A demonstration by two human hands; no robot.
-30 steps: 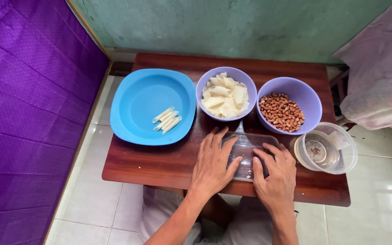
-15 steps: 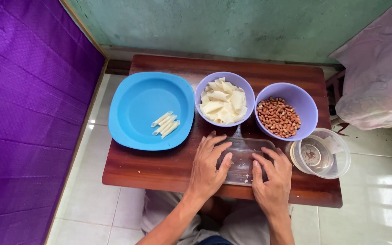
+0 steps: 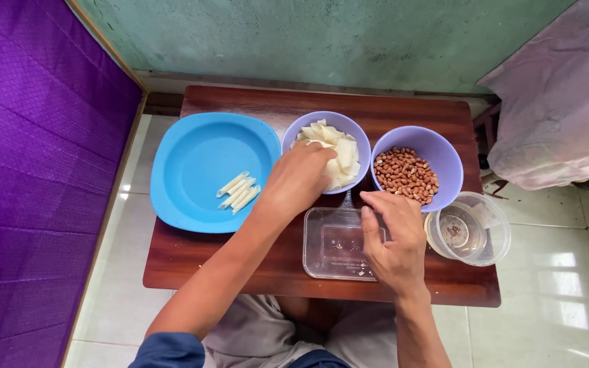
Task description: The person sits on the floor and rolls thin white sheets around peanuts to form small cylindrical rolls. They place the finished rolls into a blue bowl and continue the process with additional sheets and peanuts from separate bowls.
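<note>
A: Three dishes sit along the back of your counter (image 3: 240, 259). What's furthest left?

B: A blue plate (image 3: 199, 146) with a few pale rolled sticks (image 3: 238, 192) lying near its middle.

A: And next to it?

B: A purple bowl of pale wrapper pieces (image 3: 339, 153). Your left hand (image 3: 301, 178) is over its near rim, fingers curled down onto the pieces; whether your grip has closed on one I cannot tell.

A: Then?

B: A clear rectangular tray (image 3: 332, 245) lies flat on the counter in front of that bowl. Your right hand (image 3: 393, 238) rests on its right end, fingers loosely bent, holding nothing.

A: Further right?

B: A second purple bowl full of peanuts (image 3: 407, 174), just behind your right hand, and a clear round container (image 3: 472, 228) at the counter's right edge.
</note>
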